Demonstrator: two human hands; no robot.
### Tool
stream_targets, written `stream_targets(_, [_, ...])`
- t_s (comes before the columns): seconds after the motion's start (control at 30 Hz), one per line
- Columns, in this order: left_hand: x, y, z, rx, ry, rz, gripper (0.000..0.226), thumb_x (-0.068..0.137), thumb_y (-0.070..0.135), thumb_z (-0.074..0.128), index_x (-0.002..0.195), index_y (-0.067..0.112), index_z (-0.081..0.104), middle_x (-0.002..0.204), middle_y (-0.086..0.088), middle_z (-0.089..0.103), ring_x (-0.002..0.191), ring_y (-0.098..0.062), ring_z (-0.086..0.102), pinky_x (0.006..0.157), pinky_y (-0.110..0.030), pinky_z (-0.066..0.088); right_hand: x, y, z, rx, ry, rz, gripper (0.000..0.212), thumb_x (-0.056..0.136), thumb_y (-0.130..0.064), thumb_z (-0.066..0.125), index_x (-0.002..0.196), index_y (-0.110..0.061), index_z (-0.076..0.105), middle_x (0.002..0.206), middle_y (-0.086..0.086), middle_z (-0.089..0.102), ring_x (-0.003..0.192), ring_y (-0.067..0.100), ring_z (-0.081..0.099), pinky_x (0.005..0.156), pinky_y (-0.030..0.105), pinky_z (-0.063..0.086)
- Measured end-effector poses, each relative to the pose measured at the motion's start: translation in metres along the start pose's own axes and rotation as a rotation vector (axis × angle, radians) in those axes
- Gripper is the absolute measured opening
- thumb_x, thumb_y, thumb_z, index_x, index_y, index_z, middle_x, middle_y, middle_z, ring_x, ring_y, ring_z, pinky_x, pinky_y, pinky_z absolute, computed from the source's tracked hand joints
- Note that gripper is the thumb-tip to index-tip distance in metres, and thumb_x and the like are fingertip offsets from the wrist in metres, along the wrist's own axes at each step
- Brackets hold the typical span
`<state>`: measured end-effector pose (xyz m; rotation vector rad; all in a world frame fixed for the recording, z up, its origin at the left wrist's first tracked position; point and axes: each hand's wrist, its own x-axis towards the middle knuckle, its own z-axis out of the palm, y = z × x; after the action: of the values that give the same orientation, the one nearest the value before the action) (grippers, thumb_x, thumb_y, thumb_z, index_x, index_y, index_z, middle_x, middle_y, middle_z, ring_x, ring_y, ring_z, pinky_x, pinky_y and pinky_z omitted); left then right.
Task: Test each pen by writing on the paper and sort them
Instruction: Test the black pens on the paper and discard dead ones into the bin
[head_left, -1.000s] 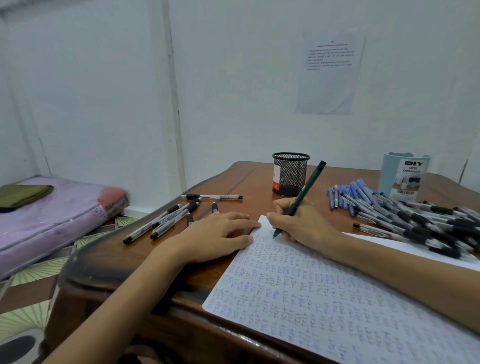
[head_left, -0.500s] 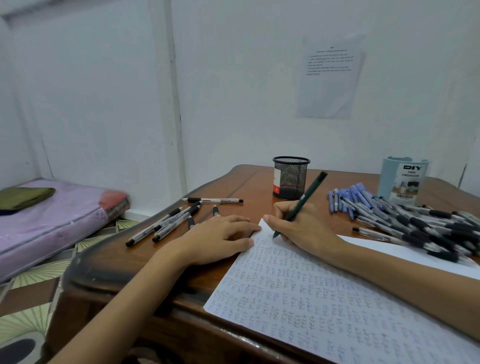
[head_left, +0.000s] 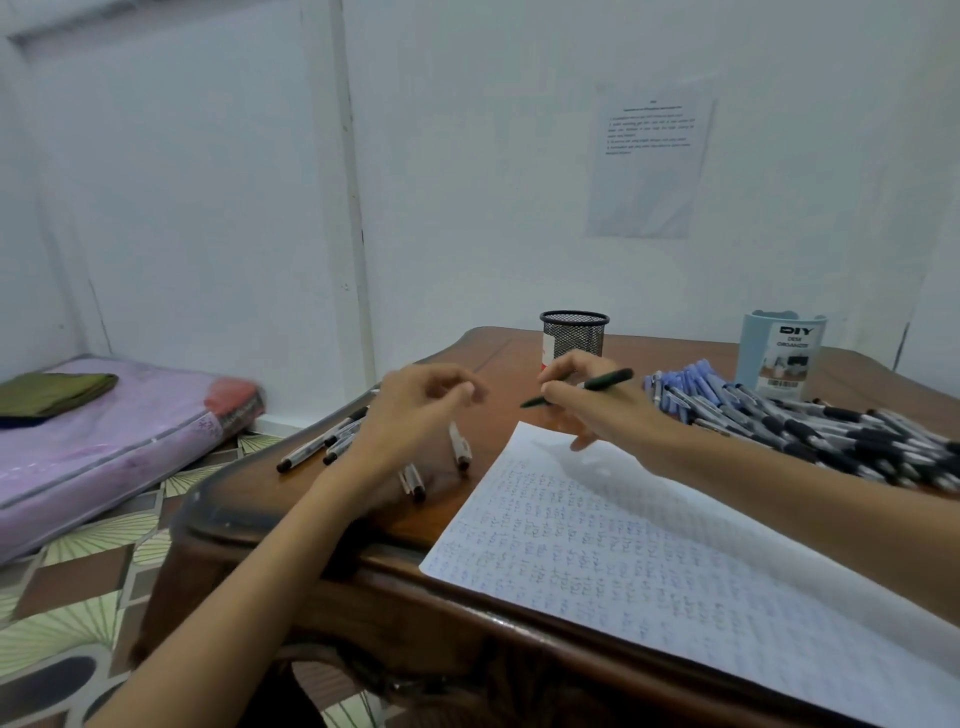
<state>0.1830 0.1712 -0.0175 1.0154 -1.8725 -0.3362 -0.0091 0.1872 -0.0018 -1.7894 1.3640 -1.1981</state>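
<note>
Resting in right hand (head_left: 597, 415): green pen (head_left: 605, 382)

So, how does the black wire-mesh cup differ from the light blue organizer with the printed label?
The black wire-mesh cup is dark and see-through; the light blue organizer is solid and carries a printed DIY label. The cup stands behind the right hand, which holds a dark green pen and hides the cup's base; the organizer stands farther right, behind the pile of pens. Both stand upright on the brown wooden table, with no pens sticking out.
</note>
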Motion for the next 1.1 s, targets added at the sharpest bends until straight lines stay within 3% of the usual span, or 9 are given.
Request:
stream_targets(0.23, [-0.025,-0.008,-0.073,0.194,0.027,-0.094,0.015,0.091,0.022,0.055,0.086,0.029,0.068,0.083,0.008,0.07,0.085,-0.007,0.065,0.078,-0.015,0.046,-0.011,-0.043,0.055,0.05,-0.178,-0.166,0.007,0.086,-0.008,0.063,0.083,-0.011,0.057,0.072,0.005,0.06,0.058,0.01,0.054,0.044,0.017,0.044])
stream_targets(0.3, [-0.042,-0.018,-0.093,0.237,0.043,-0.127,0.015,0.084,0.036,0.054,0.085,0.031,0.067,0.083,0.007,0.07,0.085,-0.01,0.066,0.081,-0.025,0.051,-0.015,-0.053,0.077,0.076,-0.252,-0.199,0.008,0.086,-0.008,0.064,0.083,-0.011,0.058,0.073,0.006,0.061,0.059,0.01,0.055,0.045,0.016,0.044])
stream_targets(0.4, [-0.076,-0.032,-0.124,0.282,0.113,-0.196,0.036,0.071,0.05,0.045,0.085,0.028,0.069,0.084,0.006,0.071,0.083,-0.011,0.067,0.081,-0.034,0.053,-0.02,-0.064,0.113,0.085,-0.329,-0.221,0.007,0.085,-0.01,0.064,0.082,-0.015,0.059,0.076,0.005,0.061,0.063,0.01,0.056,0.048,0.02,0.046])
stream_targets(0.53, [-0.122,-0.047,-0.156,0.42,0.16,-0.33,0.033,0.075,0.041,0.045,0.087,0.024,0.07,0.083,0.005,0.069,0.077,-0.007,0.062,0.071,-0.024,0.046,-0.03,-0.079,0.162,0.13,-0.379,-0.242,0.008,0.084,-0.009,0.065,0.08,-0.014,0.06,0.072,0.005,0.06,0.061,0.01,0.054,0.046,0.022,0.047])
stream_targets(0.63, [-0.163,-0.054,-0.179,0.528,0.173,-0.409,0.024,0.086,0.034,0.052,0.091,0.022,0.071,0.082,0.009,0.065,0.078,-0.007,0.06,0.073,-0.025,0.046,-0.045,-0.09,0.202,0.112,-0.443,-0.27,0.011,0.082,-0.012,0.067,0.076,-0.018,0.06,0.072,0.0,0.06,0.064,0.01,0.055,0.05,0.026,0.049])
stream_targets(0.73, [-0.203,-0.059,-0.199,0.587,0.178,-0.465,0.02,0.089,0.026,0.055,0.093,0.017,0.072,0.087,0.005,0.068,0.081,-0.01,0.062,0.074,-0.027,0.048,-0.068,-0.097,0.237,0.105,-0.5,-0.316,0.007,0.081,-0.012,0.068,0.079,-0.016,0.062,0.073,-0.002,0.061,0.065,0.009,0.056,0.051,0.021,0.049])
stream_targets(0.9, [-0.251,-0.071,-0.207,0.604,0.08,-0.581,0.018,0.09,0.02,0.055,0.095,0.014,0.071,0.089,0.0,0.068,0.08,-0.013,0.061,0.075,-0.029,0.048,-0.096,-0.084,0.282,0.096,-0.657,-0.268,0.013,0.08,-0.007,0.068,0.073,-0.016,0.061,0.069,0.0,0.06,0.061,0.008,0.054,0.049,0.023,0.047])
stream_targets(1.1, [-0.285,-0.106,-0.183,0.59,-0.187,-0.703,0.022,0.089,0.018,0.054,0.094,0.004,0.07,0.09,-0.013,0.069,0.083,-0.024,0.062,0.079,-0.037,0.049,-0.125,-0.041,0.324,-0.09,-0.895,-0.22,0.017,0.079,-0.01,0.072,0.072,-0.02,0.06,0.075,-0.003,0.059,0.067,0.01,0.057,0.046,0.02,0.051])
